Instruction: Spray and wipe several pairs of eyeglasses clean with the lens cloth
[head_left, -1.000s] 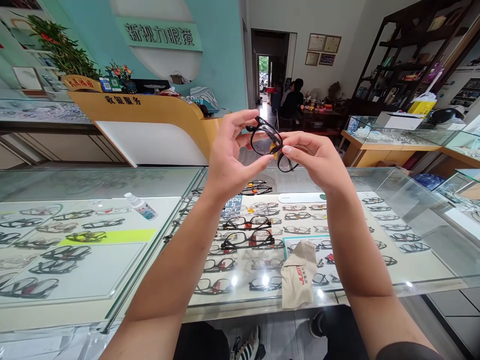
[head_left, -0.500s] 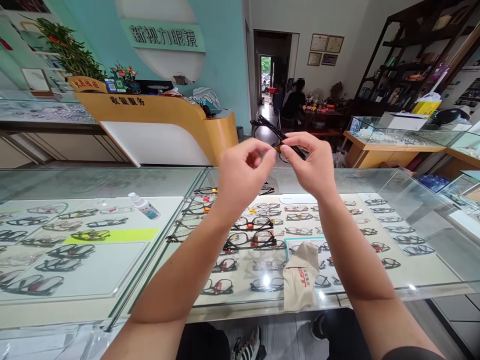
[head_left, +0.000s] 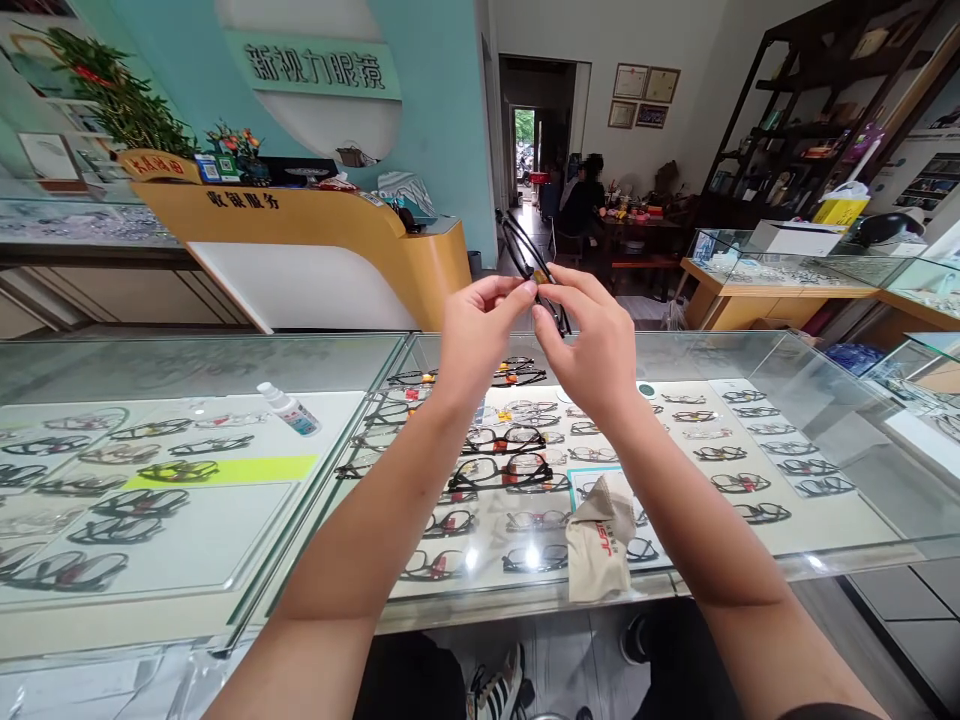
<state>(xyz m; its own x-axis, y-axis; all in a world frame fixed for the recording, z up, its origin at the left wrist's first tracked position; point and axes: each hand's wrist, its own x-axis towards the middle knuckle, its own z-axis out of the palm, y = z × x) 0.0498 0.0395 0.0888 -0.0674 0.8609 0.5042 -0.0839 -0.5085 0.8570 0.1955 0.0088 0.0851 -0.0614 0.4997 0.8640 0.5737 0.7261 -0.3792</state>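
Observation:
Above the glass counter, I hold up a pair of black-framed eyeglasses (head_left: 520, 248), tilted with one end pointing up and left. My right hand (head_left: 589, 340) is closed on the frame from the right. From the left, the thumb and fingers of my left hand (head_left: 480, 335) pinch it near its middle, where a small orange patch shows. The fingers hide part of the glasses. Two more black eyeglasses (head_left: 501, 470) lie on the counter top below my hands. A beige cloth (head_left: 598, 545) with red lettering lies crumpled near the counter's front edge.
A white spray bottle (head_left: 289, 408) lies on the left part of the glass counter (head_left: 330, 360). Rows of eyeglasses (head_left: 739, 483) are displayed under the glass. Beyond stand a yellow-topped reception desk (head_left: 322, 225) and a side display case (head_left: 780, 275). A person (head_left: 583, 205) sits at the back.
My left hand has closed onto the glasses, having been apart from them. The glasses have turned steeper and shifted slightly left, with my right hand moving left too.

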